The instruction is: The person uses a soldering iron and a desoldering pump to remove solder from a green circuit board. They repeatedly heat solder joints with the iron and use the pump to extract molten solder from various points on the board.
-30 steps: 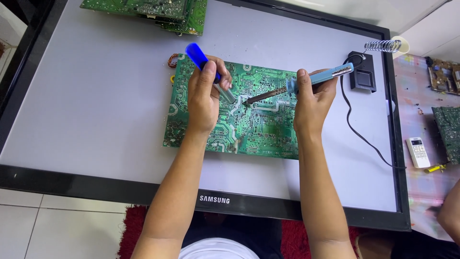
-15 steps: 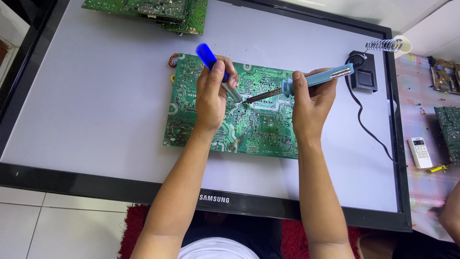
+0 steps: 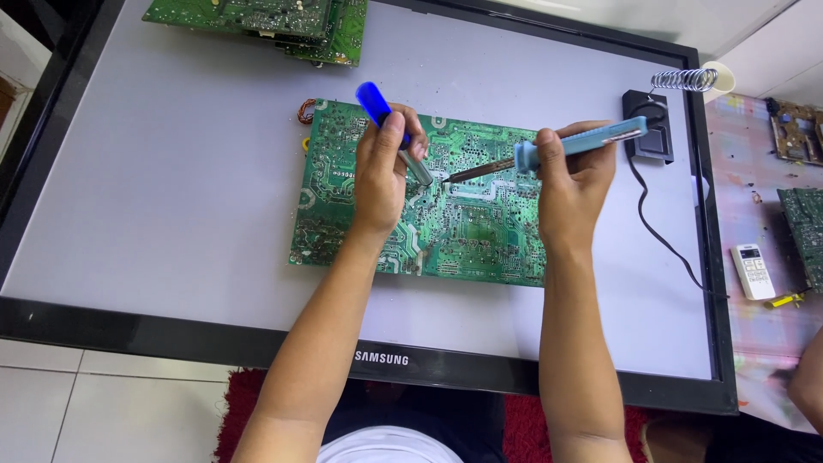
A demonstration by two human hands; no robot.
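A large green circuit board point(image 3: 463, 214) is laid solder side up on the pale panel of a flat screen point(image 3: 171, 197), and all positions are given relative to this board. Beyond its far left corner, further green boards point(image 3: 274, 17) are stacked. Over the board's left half, the left hand point(image 3: 381, 176) is closed around a blue-handled desoldering pump point(image 3: 390, 129), whose metal tip is set near the board's centre. Over the right half, the right hand point(image 3: 570, 176) is wrapped around a light-blue soldering iron point(image 3: 549, 150), whose tip is placed just beside the pump tip. Off the board's right edge, a black stand point(image 3: 649, 129) is positioned.
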